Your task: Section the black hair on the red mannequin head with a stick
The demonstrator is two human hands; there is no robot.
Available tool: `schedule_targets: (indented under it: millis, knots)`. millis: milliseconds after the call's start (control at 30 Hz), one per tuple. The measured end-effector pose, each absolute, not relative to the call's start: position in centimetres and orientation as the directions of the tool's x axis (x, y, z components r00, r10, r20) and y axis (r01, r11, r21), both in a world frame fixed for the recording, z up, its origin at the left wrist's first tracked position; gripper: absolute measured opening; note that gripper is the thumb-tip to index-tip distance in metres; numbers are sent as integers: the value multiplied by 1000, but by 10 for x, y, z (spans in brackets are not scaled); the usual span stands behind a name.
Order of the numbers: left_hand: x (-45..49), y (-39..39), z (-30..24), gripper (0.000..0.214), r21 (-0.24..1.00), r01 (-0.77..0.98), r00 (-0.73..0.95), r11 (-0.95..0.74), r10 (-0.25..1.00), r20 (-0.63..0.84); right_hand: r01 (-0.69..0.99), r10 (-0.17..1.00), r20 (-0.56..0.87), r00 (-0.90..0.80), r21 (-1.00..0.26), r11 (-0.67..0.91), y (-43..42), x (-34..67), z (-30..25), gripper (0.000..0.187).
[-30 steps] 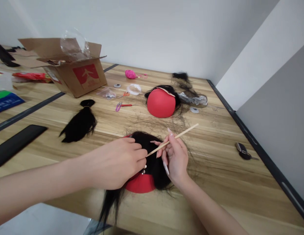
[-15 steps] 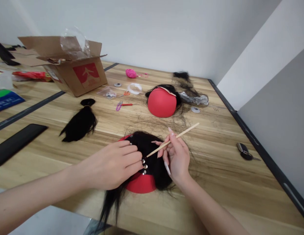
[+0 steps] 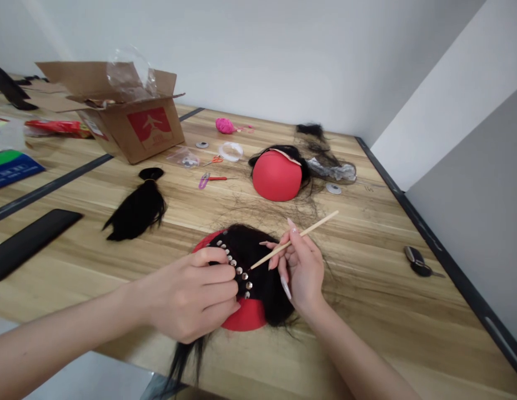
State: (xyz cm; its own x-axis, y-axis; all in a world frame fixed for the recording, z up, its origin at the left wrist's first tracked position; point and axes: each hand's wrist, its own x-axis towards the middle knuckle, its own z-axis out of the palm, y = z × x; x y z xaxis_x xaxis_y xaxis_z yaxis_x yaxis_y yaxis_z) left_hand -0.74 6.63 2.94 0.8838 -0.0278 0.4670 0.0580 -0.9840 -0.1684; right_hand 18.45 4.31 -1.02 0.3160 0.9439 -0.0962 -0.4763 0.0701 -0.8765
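Note:
A red dome form [image 3: 241,318] at the table's near edge carries a black hairpiece [image 3: 264,272] pinned with a curved row of several silver pins [image 3: 236,269]. My left hand [image 3: 191,297] rests closed on the form's left side, fingers curled against the black hair beside the pins. My right hand [image 3: 302,266] pinches a thin wooden stick [image 3: 294,240] whose tip touches the hair by the pin row. Black hair hangs off the table edge below the form.
A second red dome with hair [image 3: 277,175] sits behind, amid loose strands. A black hair bundle [image 3: 135,208], a black comb [image 3: 31,241], an open cardboard box [image 3: 125,119], small scissors [image 3: 210,179], a pink ball [image 3: 223,125] and keys [image 3: 417,261] lie on the wooden table.
My left hand slid back toward me and to the left, uncovering the row of silver pins on the hairpiece. My right hand and the stick stayed almost still.

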Motion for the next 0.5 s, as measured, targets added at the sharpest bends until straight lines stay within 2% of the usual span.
schedule_targets:
  millis: [167,333,400,500]
  knots:
    - [-3,67,33,31,118,-39,861,-992,27,507,-452,948,-106,300,-891,43,43,186,-12,40]
    - [3,65,32,28,430,-167,826,-887,113,553,-435,953,-112,283,-900,23,44,187,-11,41]
    - [4,64,31,27,500,-180,816,-847,156,557,-428,957,-115,266,-904,10,45,188,-11,41]
    - [4,63,29,28,537,-176,813,-825,186,552,-410,965,-117,237,-912,-10,47,190,-11,43]
